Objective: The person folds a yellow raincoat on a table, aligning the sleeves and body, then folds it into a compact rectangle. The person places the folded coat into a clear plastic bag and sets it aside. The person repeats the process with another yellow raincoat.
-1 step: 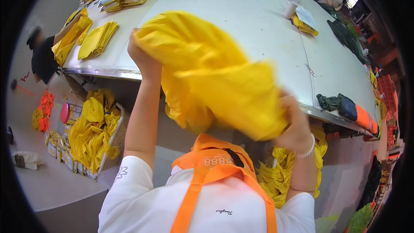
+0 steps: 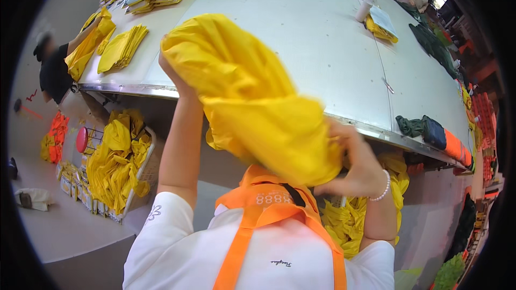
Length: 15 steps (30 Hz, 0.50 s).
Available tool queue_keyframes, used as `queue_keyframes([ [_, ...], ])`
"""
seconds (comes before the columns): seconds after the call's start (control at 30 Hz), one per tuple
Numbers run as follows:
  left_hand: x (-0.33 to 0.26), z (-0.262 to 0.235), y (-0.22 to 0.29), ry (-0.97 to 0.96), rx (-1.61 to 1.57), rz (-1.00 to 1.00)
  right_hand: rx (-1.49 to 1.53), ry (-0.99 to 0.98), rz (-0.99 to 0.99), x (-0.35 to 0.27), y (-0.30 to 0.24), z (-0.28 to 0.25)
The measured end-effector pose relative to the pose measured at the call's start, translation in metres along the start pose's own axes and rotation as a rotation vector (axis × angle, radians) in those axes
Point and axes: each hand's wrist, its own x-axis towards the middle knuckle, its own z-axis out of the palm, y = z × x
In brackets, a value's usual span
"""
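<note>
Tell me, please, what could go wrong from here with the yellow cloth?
The yellow cloth is bunched in loose folds between the left hand and the right hand, so a fold might slip free. The bead bracelet by the right hand could perhaps snag the fabric.

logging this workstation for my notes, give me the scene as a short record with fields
in hand: yellow cloth, bunched, held up
left hand: at its upper left end, fingers mostly hidden
right hand: at its lower right end
table: white, metal-edged
on table, left: folded yellow stack
lower left: white basket, crumpled yellow pieces inside
</note>
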Motion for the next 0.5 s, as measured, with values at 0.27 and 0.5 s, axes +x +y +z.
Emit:
queue_keyframes([
  [0.27,-0.056,0.067,0.001,-0.027,-0.054,0.406,0.922,-0.029,0.224,0.029,0.069,0.066],
  [0.5,-0.043,0.055,0.005,-0.134,0.401,0.613,-0.531,0.544,0.334,0.033,0.098,-0.047],
])
